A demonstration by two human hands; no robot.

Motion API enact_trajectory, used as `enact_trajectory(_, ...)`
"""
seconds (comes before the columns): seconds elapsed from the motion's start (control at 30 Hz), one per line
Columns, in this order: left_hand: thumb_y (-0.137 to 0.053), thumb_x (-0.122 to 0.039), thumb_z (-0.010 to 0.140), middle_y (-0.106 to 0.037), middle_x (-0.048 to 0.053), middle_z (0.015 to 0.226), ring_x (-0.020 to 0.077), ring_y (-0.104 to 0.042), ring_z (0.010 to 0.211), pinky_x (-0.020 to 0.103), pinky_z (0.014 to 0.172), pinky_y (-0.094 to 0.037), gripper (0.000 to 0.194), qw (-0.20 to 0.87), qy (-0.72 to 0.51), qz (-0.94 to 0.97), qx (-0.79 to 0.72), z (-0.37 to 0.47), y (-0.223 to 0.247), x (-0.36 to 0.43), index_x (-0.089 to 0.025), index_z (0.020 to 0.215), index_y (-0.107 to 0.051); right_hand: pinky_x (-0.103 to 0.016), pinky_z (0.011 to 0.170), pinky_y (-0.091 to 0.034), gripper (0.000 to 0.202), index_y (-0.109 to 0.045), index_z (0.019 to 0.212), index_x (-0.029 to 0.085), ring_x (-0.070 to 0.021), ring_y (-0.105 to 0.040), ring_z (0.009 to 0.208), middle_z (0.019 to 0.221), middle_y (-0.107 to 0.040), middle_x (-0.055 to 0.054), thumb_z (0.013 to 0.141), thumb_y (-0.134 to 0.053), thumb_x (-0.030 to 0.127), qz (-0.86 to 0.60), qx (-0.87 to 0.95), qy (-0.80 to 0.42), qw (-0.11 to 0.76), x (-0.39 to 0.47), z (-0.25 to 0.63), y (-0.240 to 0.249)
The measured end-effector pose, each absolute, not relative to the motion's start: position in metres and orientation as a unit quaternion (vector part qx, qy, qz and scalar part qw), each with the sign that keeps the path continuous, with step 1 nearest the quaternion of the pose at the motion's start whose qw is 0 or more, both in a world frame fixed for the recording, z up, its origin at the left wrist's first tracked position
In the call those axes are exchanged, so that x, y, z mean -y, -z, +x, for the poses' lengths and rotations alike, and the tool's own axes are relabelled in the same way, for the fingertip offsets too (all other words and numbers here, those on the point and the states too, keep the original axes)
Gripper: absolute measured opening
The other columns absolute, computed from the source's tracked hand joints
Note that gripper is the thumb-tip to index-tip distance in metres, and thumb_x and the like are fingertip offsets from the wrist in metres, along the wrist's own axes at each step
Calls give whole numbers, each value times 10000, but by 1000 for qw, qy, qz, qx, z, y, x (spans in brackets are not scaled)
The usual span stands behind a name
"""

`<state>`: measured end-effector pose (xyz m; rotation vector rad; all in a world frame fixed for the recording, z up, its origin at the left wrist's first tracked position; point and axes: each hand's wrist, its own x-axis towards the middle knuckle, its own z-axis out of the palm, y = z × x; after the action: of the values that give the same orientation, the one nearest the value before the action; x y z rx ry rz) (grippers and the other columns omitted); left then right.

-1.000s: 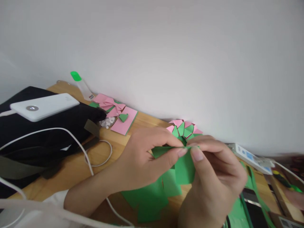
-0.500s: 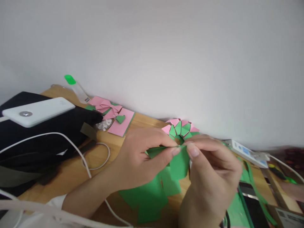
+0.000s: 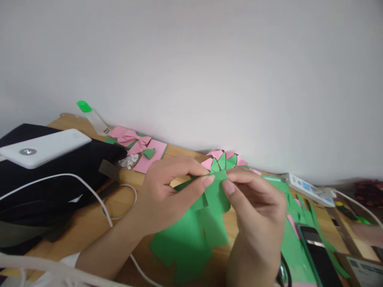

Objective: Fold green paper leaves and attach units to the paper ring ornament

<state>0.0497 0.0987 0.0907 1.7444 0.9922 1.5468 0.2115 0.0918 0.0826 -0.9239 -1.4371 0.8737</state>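
Observation:
A small piece of green paper point(image 3: 218, 196) is held up over the desk between both hands. My left hand point(image 3: 170, 195) pinches its upper left part between thumb and index finger. On the other side, my right hand point(image 3: 259, 211) grips the right edge, thumb in front and fingers curled behind. Below them lie several overlapping green sheets point(image 3: 182, 243). Just behind my fingertips a folded pink and green paper ring point(image 3: 222, 160) stands by the wall, its lower part hidden by my hands.
At left, a white power bank point(image 3: 44, 147) lies on a black bag point(image 3: 98, 153), with white cables around. Pink folded papers point(image 3: 131, 139) and a green-capped glue bottle point(image 3: 92, 117) are near the wall. On the right are a phone point(image 3: 320, 251), a power strip point(image 3: 308, 190) and green strips.
The green paper is tilted more upright, and its top edge now shows between my fingers. Both hands have shifted slightly left in view, still pinching it.

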Motion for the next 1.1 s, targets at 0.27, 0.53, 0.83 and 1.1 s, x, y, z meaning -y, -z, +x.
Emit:
enact_trajectory(0.27, -649, -91, 836, -704, -29, 804, 90, -640, 740, 188, 678, -506, 103, 322, -548, 677, -371, 44, -89, -101, -187, 859, -678, -209, 607, -447, 182, -674, 849, 271, -89, -543, 673, 721, -626, 58, 864, -620, 98, -394, 697, -341, 492, -92, 214, -89)
enact_trajectory(0.53, -643, -48, 851, -659, -41, 746, 89, -610, 729, 204, 688, -488, 154, 286, -523, 717, -362, 44, -89, -101, -182, 778, -658, -229, 630, -449, 120, -619, 799, 210, -96, -578, 684, 705, -635, 37, 852, -606, 102, -423, 753, -251, 438, -94, 212, -94)
enact_trajectory(0.83, -619, -109, 883, -639, -54, 745, 85, -578, 707, 204, 659, -471, 139, 268, -538, 683, -415, 42, -88, -102, -197, 775, -630, -206, 579, -422, 129, -615, 776, 199, -76, -534, 624, 677, -607, 49, 868, -588, 113, -434, 758, -247, 419, -96, 213, -97)
enact_trajectory(1.1, -661, -198, 878, -619, -55, 684, 94, -551, 619, 222, 530, -433, 96, 175, -638, 562, -497, 20, -88, -105, -240, 794, -680, -233, 579, -472, 154, -689, 772, 243, -113, -613, 644, 691, -685, 39, 868, -627, 139, -474, 714, -238, 457, -96, 238, -99)
